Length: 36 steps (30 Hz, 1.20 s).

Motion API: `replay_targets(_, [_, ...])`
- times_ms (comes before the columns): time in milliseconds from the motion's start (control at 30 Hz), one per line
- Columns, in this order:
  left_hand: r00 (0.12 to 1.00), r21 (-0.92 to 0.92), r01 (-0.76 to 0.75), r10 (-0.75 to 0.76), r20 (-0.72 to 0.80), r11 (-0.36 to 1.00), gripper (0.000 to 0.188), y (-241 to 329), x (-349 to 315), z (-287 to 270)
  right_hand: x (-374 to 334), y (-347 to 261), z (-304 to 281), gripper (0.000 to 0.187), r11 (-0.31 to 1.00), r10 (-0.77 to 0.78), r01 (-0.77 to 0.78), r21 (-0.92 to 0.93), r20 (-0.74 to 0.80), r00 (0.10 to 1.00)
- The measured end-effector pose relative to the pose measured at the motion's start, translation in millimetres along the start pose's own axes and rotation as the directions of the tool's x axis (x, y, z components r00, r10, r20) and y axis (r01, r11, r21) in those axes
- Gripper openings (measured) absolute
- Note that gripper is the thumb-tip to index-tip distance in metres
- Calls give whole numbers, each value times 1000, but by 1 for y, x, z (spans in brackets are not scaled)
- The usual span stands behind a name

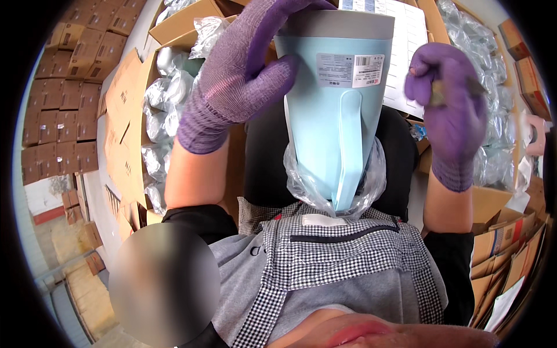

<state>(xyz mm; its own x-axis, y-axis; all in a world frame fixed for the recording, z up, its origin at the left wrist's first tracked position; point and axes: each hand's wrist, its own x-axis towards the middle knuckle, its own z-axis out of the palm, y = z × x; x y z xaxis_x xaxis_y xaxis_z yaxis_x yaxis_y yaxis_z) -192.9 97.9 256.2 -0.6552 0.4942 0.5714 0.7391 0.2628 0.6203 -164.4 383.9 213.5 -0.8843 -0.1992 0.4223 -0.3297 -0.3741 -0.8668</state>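
A light blue plastic jug (pixel 307 110) with a grey band at its far end lies across my lap, its handle (pixel 350 145) turned upward. Two stickers (pixel 351 70), one grey and one white with a barcode, sit side by side on its wall. Clear plastic bag film (pixel 376 174) is bunched around the near end. My left hand (pixel 243 75), in a purple knit glove, grips the jug's far left side, thumb on the wall and fingers partly hidden behind it. To the right, apart from the jug, my gloved right hand (pixel 449 101) is closed around a small yellowish, dark-tipped thing (pixel 438 93), blurred.
An open carton (pixel 152 130) of bagged items stands at the left, and another row of bagged items (pixel 493 69) at the right. Printed sheets (pixel 409 35) lie beyond the jug. Flattened cardboard (pixel 505 243) leans at the lower right; stacked cartons (pixel 61 116) line the far left.
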Motion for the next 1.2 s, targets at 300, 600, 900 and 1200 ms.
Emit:
replay_targets(300, [1000, 153, 5, -3, -8, 988, 95, -9, -5, 3, 46, 94, -79, 45, 853, 454, -418, 312, -48, 890])
replay_targets(600, [967, -239, 255, -253, 40, 937, 61, -12, 8, -14, 23, 46, -43, 60, 845, -82, 140, -517, 132, 988])
replay_targets(900, [853, -424, 488, -520, 47, 763, 29, 13, 7, 7, -127, -2, 6, 30, 620, 324, 380, -687, 665, 673])
replay_targets(1200, [977, -598, -205, 196, -81, 775, 36, 61, -36, -21, -58, -112, 52, 30, 420, 443, 416, -806, 583, 682])
